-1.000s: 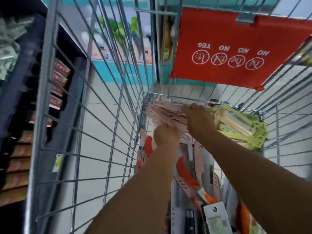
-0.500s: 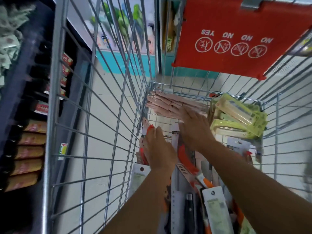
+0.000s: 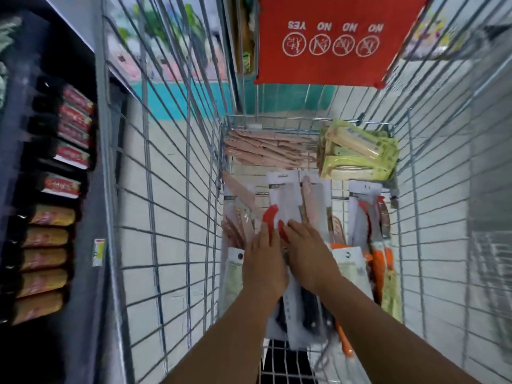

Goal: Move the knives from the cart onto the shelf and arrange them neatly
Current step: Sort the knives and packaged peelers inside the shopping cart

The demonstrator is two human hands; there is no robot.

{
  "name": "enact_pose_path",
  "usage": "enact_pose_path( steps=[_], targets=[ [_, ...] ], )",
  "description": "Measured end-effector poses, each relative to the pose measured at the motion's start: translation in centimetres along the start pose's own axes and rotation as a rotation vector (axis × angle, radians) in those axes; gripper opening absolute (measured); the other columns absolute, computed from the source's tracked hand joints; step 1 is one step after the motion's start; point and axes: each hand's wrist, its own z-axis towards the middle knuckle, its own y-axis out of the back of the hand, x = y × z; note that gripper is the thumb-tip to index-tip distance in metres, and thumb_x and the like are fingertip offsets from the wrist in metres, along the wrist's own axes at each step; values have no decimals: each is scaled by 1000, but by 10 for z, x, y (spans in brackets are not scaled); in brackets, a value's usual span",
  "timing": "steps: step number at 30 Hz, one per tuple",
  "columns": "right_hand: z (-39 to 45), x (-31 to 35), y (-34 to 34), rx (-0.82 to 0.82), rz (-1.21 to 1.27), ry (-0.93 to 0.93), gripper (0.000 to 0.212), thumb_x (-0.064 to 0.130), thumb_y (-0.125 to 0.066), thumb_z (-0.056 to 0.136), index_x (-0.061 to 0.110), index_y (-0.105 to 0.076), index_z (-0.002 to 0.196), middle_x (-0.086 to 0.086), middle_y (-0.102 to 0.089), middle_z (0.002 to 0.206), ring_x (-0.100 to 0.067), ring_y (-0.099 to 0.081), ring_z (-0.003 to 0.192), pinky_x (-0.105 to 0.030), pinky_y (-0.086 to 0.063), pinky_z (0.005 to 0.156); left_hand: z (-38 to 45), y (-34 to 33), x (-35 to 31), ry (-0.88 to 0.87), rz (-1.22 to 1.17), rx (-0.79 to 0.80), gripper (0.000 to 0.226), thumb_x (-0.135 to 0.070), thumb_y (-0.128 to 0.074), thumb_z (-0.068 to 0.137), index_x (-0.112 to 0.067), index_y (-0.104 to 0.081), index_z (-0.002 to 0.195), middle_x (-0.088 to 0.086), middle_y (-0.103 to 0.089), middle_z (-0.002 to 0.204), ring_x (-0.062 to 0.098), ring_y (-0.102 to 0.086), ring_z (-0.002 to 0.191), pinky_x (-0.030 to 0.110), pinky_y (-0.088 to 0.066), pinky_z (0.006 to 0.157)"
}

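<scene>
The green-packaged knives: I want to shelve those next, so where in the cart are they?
In the head view, the stack of green-packaged knives lies in the wire cart's far right corner, beside the pile of pink knives on its left.

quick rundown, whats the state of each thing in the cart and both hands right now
left hand: fingers straight, lying on the packaged knives
right hand: fingers straight, lying on the same pile
red-handled knife: in its package, lying flat, partly under the hands
pink knives: stacked at the cart's far end
green packs: heaped in the far right corner
cart: still loaded with knives
red flap: hanging at the far end
</scene>
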Motion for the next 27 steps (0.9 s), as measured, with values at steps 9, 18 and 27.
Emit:
enact_pose_path(
  steps=[9, 18, 27],
  targets=[
    [-13, 17, 12, -189, 282, -234, 24, 11, -45, 94, 7, -66, 105, -10, -63, 108, -31, -55, 101, -36, -43, 87, -2, 22, 8, 341, -167, -152, 42, -8, -49, 93, -8, -41, 134, 13, -42, 129, 26, -42, 117, 37, -47, 95],
    [9, -11, 35, -161, 308, -586, 36, 13, -51, 93, 7, -44, 128, -16, -46, 126, -32, -48, 112, -38, -41, 92, 19, 18, 12, 552, -133, -157, 26, -20, -46, 96, -6, -53, 116, 11, -59, 109, 24, -58, 95, 37, -55, 79],
    [31, -15, 33, -134, 363, -646, 23, 12, -50, 91, 1, -50, 111, -18, -52, 111, -37, -58, 98, -43, -51, 83, 30, 14, -4, 748, -367, -241, 23, -13, -49, 95, -11, -48, 118, 13, -58, 117, 30, -58, 104, 43, -54, 79]
  ],
)
